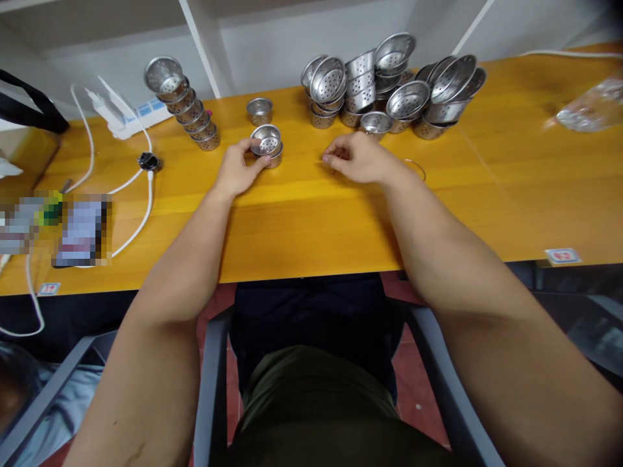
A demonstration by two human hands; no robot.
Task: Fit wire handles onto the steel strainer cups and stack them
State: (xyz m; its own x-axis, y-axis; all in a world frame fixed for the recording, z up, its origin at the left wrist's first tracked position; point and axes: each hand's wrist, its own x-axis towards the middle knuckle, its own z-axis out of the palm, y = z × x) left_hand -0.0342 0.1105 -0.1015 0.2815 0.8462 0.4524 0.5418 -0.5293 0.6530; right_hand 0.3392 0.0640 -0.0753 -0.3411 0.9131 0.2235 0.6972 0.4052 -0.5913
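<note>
My left hand [238, 170] is closed around a short stack of perforated metal cups [267, 140], which stands upright on the table. Its thumb presses the near side and its fingers the left rim. A single perforated cup [259, 111] sits just behind, apart from my hand. My right hand [357, 157] hovers low over the table to the right, its fingers curled and the thumb close to the index finger. Whatever it may hold cannot be made out. Closest to it is a small perforated cup [376, 123], partly hidden behind the knuckles.
A leaning cup stack [187, 110] stands left. Several nested cups [360, 84] crowd the back right. White cables [146, 211], a power strip [146, 117] and a blurred phone [82, 227] lie left. A thin ring [419, 168] lies by my right forearm, a plastic bag [591, 107] far right.
</note>
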